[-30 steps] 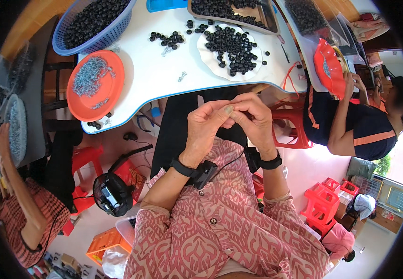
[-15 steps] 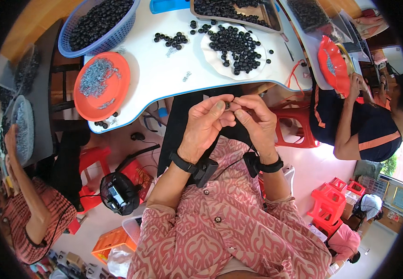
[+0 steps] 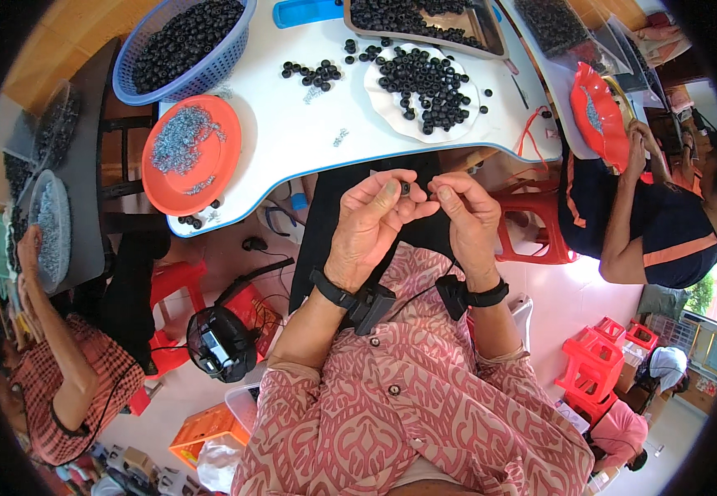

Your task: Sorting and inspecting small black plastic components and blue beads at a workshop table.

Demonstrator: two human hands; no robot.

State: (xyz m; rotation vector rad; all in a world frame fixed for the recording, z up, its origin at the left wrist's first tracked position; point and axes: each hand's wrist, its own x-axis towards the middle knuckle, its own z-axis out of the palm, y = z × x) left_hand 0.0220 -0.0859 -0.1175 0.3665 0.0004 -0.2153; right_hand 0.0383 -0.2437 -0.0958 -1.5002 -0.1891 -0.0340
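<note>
I see my left hand (image 3: 372, 221) raised in front of my chest, its thumb and forefinger pinching a small black ring (image 3: 406, 188). My right hand (image 3: 466, 217) sits just beside it, fingertips drawn together and pointed at the ring; whether it grips some tiny piece I cannot tell, it is too small to make out. The two hands nearly touch, held close to my body and below the near edge of the white table (image 3: 292, 136), which I judge keeps the fine work steady and within sight.

The stock lies farther out. A white plate (image 3: 375, 97) with a heap of black rings sits straight ahead, within easy reach, and a few loose rings (image 3: 313, 74) lie to its left. An orange plate (image 3: 201, 169) of small silvery metal bits rests at the left near corner, and a blue basket (image 3: 178, 51) full of rings stands beyond it. A grey tray (image 3: 425, 21) of rings lies at the far edge.

To the right another person's hand (image 3: 635, 153) works at a second orange plate (image 3: 594, 116). To the left a person in a checked sleeve (image 3: 69, 388) reaches toward a clear bowl (image 3: 51, 231).
</note>
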